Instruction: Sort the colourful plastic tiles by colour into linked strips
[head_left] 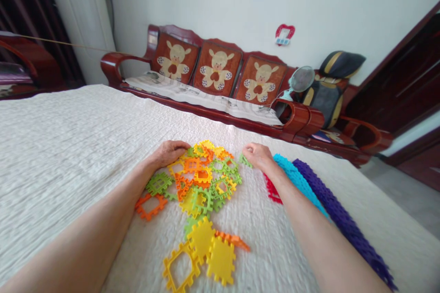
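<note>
On the near part of the white quilted cover (240, 270), closest to the person, a yellow frame (181, 267) and two solid yellow panels (221, 261) lie overlapped, with an orange piece (235, 240) just behind them. Both bare forearms reach forward from either lower corner, slanting inward, so the person's arms bracket everything between.

A little farther on is the main pile of interlocking plastic pieces (202, 176), green, orange and yellow, with notched edges; an orange frame (150, 206) sits at its near left fringe. To the right, partly behind the right forearm, I see a red piece (273, 191), then a bright blue strip (302, 185) and a purple strip (343, 217), side by side.

The left hand (172, 152) rests at the pile's far left edge, back upward, fingers bent toward the pieces; I can't tell whether it grips one. The right hand (257, 154) is bent inward at the wrist, fingers curled, pinching a small green piece (245, 161) just apart from the pile.

Beyond the cover stands a dark red wooden sofa (299, 116) with three bear-patterned cushions (216, 68), a fan (302, 78) by its right end.
</note>
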Motion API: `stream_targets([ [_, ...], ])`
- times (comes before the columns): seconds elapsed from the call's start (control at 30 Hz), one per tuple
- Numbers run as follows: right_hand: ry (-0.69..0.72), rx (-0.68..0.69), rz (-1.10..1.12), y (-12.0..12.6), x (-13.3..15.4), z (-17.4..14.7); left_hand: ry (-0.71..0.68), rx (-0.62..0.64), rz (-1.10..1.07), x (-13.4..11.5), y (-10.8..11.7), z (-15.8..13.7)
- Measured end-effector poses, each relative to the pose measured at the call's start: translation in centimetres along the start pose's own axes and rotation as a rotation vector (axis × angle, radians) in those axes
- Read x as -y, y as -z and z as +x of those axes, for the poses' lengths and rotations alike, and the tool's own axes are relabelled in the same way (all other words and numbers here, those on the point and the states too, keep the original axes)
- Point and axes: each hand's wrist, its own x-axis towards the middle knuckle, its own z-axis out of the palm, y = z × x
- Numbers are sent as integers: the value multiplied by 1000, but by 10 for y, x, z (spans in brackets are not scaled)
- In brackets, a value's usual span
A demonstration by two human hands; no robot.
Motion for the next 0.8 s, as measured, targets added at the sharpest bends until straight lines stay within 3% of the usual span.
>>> stream_targets([
  [0.1, 120, 1, 59, 2, -17, 2, 8, 1, -13, 0, 0, 0],
  [0.23, 416, 201, -31, -3, -29, -3, 17, 0, -14, 0, 0, 0],
  [0.37, 460, 311, -156, -8, -27, -8, 20, -6, 4, -2, 0, -1],
  [0.47, 514, 286, -191, -1, -22, -8, 5, -8, 9, -3, 0, -1],
  [0.57, 468, 294, -234, 9, -19, -8, 7, 2, 15, -2, 0, -1],
  [0.67, 425, 301, -203, 10, -19, -8, 13, 6, 23, -1, 0, -1],
  [0.8, 513, 304, -119, 3, -21, -9, 10, -2, 20, 0, 0, 0],
])
